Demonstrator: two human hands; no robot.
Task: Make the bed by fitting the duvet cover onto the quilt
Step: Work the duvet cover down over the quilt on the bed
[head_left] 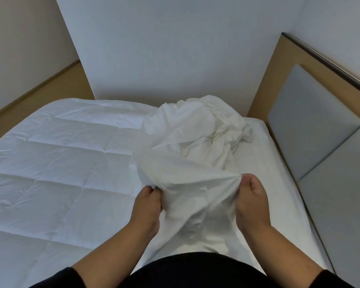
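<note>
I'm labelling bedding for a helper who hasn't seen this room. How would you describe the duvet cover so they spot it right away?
Start at the grey padded headboard on the right. Beside it, on the bed, lies a crumpled white heap, the duvet cover, whose near edge the left hand and right hand grip. Unlike the quilt spread flat to its left with stitched squares, it is thin, smooth and bunched.

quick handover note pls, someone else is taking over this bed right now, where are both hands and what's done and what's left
Left hand: grips a bunched edge of the duvet cover.
Right hand: grips the same edge further along, cloth pulled up between the two hands.
Rest of the cover lies crumpled in a heap near the headboard.
Quilt lies spread flat on the bed, bare, to the left of the cover.
Done: quilt laid out, cover picked up.
Left: find the opening, get the quilt inside, spread it flat.
</note>
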